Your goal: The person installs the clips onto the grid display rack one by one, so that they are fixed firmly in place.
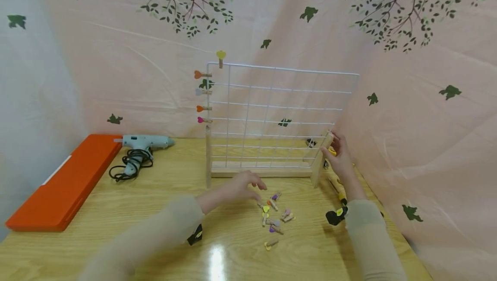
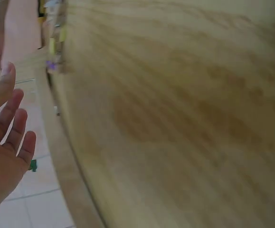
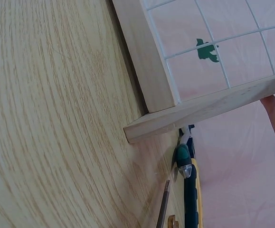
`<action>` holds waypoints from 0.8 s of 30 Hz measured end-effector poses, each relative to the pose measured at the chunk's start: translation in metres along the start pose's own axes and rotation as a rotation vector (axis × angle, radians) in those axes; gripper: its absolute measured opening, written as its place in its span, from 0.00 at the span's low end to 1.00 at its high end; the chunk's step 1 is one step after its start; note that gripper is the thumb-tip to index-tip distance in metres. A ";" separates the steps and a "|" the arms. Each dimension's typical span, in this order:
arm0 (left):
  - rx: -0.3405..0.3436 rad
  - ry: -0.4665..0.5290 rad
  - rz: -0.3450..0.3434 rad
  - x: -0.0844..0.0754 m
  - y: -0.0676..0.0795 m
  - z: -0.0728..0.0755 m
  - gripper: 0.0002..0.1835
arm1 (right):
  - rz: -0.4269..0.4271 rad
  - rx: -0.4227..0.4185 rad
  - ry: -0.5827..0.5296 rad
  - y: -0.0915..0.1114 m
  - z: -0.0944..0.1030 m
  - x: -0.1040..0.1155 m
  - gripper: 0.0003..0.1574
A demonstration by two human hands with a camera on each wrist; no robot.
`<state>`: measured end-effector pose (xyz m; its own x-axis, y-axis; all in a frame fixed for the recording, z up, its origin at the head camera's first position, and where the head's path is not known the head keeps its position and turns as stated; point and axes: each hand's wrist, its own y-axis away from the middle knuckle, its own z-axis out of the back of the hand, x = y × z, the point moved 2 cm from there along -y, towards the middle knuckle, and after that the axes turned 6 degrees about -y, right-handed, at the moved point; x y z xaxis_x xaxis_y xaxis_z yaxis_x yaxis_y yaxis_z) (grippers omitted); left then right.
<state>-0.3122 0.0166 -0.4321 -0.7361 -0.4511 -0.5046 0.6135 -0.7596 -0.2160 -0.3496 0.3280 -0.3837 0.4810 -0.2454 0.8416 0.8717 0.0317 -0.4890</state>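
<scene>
A white wire grid (image 1: 272, 87) stands upright in a wooden base (image 1: 264, 172) with a post at each side. My right hand (image 1: 341, 160) holds the upper part of the right wooden post (image 3: 194, 114), thumb on one side and fingers behind. My left hand (image 1: 240, 187) hovers with loosely bent fingers in front of the base, holding nothing. Just right of it lie several small wooden clothespins (image 1: 273, 205) with coloured heart tops. Heart clothespins (image 1: 202, 108) in orange, pale blue and pink clip the grid's left edge; a yellow one (image 1: 221, 58) sits on the top wire.
An orange case (image 1: 54, 190) lies at the left, beside a light blue glue gun (image 1: 145, 142) with a coiled black cord. Behind the right post are tools, among them a screwdriver (image 3: 184, 159) with a dark green part. A patterned curtain (image 1: 155, 78) hangs behind the table.
</scene>
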 end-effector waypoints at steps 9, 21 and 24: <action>0.151 0.000 -0.075 0.004 -0.008 -0.037 0.10 | -0.033 0.011 0.030 -0.004 0.008 -0.022 0.38; 0.138 0.005 -0.076 0.002 -0.006 -0.038 0.09 | 0.003 -0.004 -0.012 0.001 0.001 -0.003 0.36; 0.075 0.014 -0.086 -0.005 -0.006 -0.021 0.07 | 0.010 -0.007 -0.005 0.001 0.000 0.001 0.36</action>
<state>-0.3060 0.0334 -0.4463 -0.7807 -0.3767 -0.4986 0.5248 -0.8284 -0.1957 -0.3480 0.3278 -0.3836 0.4906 -0.2401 0.8376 0.8660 0.0277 -0.4993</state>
